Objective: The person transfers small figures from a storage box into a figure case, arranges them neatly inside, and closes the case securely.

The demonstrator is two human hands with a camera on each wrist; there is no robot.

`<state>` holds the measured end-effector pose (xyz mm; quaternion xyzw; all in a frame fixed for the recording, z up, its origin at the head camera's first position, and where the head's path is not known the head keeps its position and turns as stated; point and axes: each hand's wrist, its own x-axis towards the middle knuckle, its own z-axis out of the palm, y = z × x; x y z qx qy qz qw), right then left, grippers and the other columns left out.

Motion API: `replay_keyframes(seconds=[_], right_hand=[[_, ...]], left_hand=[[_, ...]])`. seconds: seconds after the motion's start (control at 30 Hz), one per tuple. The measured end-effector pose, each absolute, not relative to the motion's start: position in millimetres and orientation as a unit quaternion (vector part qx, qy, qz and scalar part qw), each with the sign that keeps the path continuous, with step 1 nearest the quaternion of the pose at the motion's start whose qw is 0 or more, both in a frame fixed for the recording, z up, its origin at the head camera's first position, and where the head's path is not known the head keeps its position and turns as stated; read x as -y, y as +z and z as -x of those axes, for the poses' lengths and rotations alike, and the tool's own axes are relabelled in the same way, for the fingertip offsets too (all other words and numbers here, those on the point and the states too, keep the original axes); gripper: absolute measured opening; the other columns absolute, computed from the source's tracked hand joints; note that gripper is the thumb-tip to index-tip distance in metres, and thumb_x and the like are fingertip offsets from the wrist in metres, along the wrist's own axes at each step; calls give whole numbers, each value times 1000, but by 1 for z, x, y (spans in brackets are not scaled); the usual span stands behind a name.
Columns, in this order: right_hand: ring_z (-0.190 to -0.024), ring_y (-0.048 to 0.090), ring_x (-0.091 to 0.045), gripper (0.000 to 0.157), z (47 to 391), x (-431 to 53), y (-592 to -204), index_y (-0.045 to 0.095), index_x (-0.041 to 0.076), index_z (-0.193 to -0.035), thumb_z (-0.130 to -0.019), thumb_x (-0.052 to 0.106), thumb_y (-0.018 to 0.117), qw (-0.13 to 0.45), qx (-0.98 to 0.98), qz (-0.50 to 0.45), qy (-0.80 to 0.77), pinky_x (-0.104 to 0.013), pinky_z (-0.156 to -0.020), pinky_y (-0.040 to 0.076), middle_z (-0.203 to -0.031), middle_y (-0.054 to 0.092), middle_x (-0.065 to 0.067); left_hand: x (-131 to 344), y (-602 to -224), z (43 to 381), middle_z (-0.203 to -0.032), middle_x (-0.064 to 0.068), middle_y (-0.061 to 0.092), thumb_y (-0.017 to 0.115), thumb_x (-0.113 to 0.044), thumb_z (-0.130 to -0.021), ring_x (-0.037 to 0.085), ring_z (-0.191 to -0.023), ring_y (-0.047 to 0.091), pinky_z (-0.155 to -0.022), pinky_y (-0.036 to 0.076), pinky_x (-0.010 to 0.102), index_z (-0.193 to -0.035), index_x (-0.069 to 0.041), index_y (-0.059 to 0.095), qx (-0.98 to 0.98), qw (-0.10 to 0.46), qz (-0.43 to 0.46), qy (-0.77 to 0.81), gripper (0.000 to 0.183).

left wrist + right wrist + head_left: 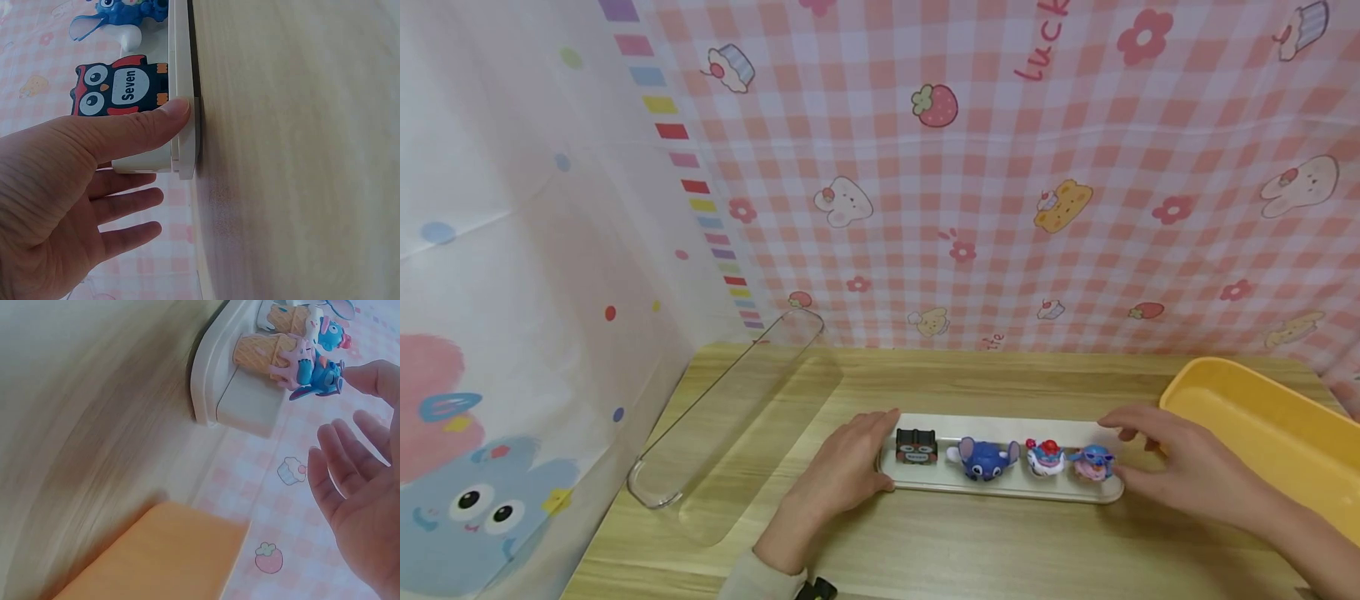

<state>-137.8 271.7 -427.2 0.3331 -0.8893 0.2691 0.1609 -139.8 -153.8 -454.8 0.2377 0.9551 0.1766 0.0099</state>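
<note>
A long white display base (1000, 489) lies on the table with a row of small figures along it. From the left they are a black owl figure (119, 87) marked "Seven", a blue big-eared Stitch figure (985, 460), and two ice-cream-cone figures, a red-topped one (1046, 458) and one with blue glasses (306, 365). My left hand (842, 467) holds the base's left end, thumb on the front edge and index finger at the back. At the right end, my right hand (1180, 467) is spread, its thumb tip close to the figure with glasses.
A clear plastic cover (730, 433) stands at the left of the wooden table (985, 550). To the right, behind my right hand, is a yellow tray (1247, 417). Pink checked cloth (1000, 167) hangs at the back, and a white printed cloth (550, 250) at the left.
</note>
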Motion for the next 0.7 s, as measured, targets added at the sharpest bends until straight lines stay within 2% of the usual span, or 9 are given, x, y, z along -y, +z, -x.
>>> replay_keyframes(seconds=[0.13, 0.4, 0.7], right_hand=[[-78, 52, 1, 73, 134, -276, -428, 69, 9, -121, -55, -1, 97, 178, 890, -327, 264, -14, -57, 41, -96, 68, 3], [-80, 53, -1, 81, 123, -284, -431, 63, 7, -133, -62, 15, 101, 138, 922, -259, 252, -22, -60, 48, -99, 69, 2], [-81, 60, -4, 85, 114, -289, -447, 58, -5, -136, -68, 24, 100, 78, 936, -221, 264, -23, -58, 49, -117, 71, -14]], left_hand=[[154, -454, 140, -147, 17, 59, 97, -15, -73, 32, -135, 55, -113, 47, 47, -154, 1, 48, -955, 8, -238, 175, 96], [154, -454, 140, -146, 17, 59, 97, -15, -73, 32, -135, 55, -112, 48, 48, -153, 1, 48, -955, 6, -239, 177, 95], [153, -454, 140, -147, 17, 59, 97, -15, -73, 32, -135, 55, -112, 48, 48, -154, 1, 47, -955, 7, -239, 178, 96]])
